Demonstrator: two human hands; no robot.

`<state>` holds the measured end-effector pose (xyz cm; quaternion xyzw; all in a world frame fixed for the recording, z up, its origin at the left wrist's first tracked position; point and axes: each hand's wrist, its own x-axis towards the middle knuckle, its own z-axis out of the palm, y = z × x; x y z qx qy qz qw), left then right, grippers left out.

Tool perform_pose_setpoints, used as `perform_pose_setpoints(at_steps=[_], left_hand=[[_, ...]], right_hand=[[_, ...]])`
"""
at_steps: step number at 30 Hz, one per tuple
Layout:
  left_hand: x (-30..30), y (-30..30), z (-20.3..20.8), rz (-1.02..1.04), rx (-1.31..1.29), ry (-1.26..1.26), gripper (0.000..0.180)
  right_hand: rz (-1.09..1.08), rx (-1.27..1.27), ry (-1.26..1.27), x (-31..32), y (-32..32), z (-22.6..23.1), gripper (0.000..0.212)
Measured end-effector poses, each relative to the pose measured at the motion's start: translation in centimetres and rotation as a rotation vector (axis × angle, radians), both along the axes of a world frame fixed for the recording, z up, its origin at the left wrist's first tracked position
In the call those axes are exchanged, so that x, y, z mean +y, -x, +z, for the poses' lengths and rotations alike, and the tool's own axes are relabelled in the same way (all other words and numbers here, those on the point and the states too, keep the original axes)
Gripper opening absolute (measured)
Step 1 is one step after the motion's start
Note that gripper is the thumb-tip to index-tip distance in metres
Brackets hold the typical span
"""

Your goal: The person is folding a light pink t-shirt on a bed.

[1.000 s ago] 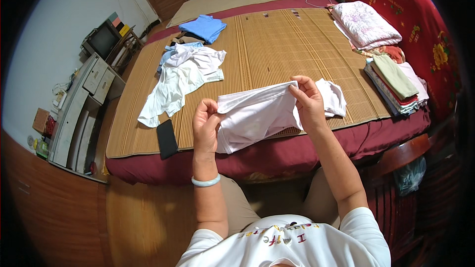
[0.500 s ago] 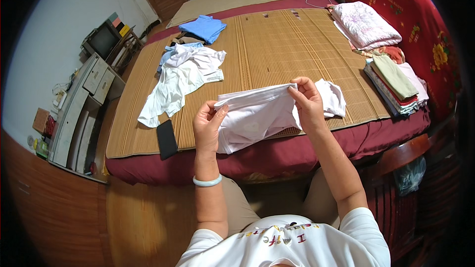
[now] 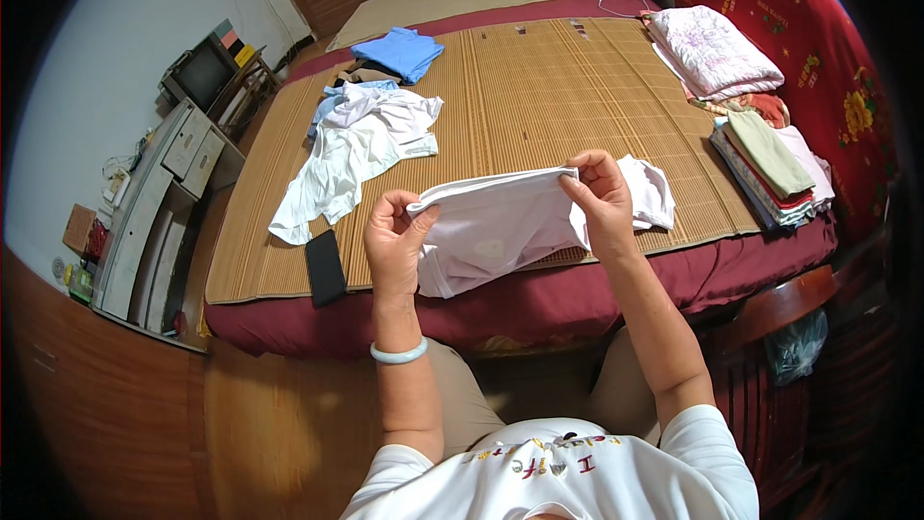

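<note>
A white shirt (image 3: 496, 236) hangs stretched between my two hands over the near edge of the bed. My left hand (image 3: 395, 236), below a wrist with a pale bangle (image 3: 398, 353), pinches one end of its folded upper edge. At the other end, my right hand (image 3: 599, 200) pinches the same edge between thumb and fingers. The edge runs nearly straight between them, with the cloth drooping in soft creases below. To the right of my right hand, more white cloth (image 3: 649, 195) lies on the mat; whether it joins the shirt is hidden.
A bamboo mat (image 3: 520, 87) covers the bed. Crumpled white clothes (image 3: 337, 169) and a blue garment (image 3: 404, 55) lie at left, near a black phone (image 3: 325, 268). Folded clothes (image 3: 770, 159) are stacked at right, before a folded quilt (image 3: 717, 53). A desk (image 3: 159, 202) stands left.
My left hand has shifted slightly left, drawing the shirt's upper edge a little tighter and straighter. My right hand keeps its pinch almost in place.
</note>
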<state>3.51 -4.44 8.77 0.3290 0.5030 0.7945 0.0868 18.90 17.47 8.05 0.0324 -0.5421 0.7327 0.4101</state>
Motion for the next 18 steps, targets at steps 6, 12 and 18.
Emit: perform_pose_setpoints(at_steps=[6, 12, 18], left_hand=[[-0.8, 0.4, 0.7, 0.0, -0.053, -0.055, 0.023], [0.0, 0.4, 0.3, 0.239, 0.22, 0.356, 0.039], [2.1, -5.4, 3.8, 0.363, 0.978, 0.644, 0.053]], right_hand=[[0.01, 0.015, 0.022, 0.3, 0.4, -0.1, 0.023], [-0.261, -0.12, -0.305, -1.3, 1.5, -1.6, 0.021], [-0.144, -0.053, -0.719, -4.9, 0.9, 0.3, 0.022]])
